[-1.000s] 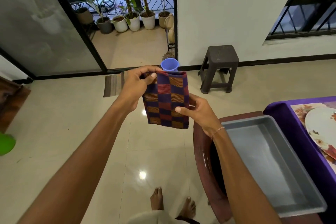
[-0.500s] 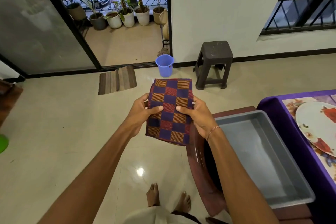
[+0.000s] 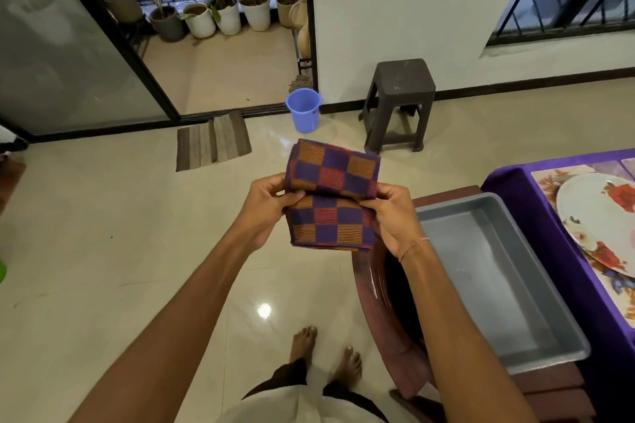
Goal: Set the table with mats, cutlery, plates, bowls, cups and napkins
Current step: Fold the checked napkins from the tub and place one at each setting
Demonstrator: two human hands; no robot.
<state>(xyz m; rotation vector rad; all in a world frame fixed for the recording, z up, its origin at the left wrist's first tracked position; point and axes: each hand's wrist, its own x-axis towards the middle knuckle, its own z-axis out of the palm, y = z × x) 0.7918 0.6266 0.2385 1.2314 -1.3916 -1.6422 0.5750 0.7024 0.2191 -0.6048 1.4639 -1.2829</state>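
Note:
A checked napkin (image 3: 330,196) in purple, red and orange is held in the air over the floor, its upper half bent over along a fold across the middle. My left hand (image 3: 266,208) pinches the fold at its left edge. My right hand (image 3: 391,213) pinches the fold at its right edge. At the far right stands the table under a purple cloth (image 3: 536,213), bearing a floral mat (image 3: 549,182) and a white plate with red flowers (image 3: 598,220).
A grey tray (image 3: 508,288) rests on a dark wooden chair (image 3: 374,306) beside the table. Farther off stand a dark stool (image 3: 398,99), a blue bucket (image 3: 304,110) and a striped doormat (image 3: 213,139) at the balcony door. My bare feet (image 3: 323,350) are below.
The napkin came down from hanging upright to lying flatter between both hands, and its top half is now folding over. Both hands shifted to its middle edges.

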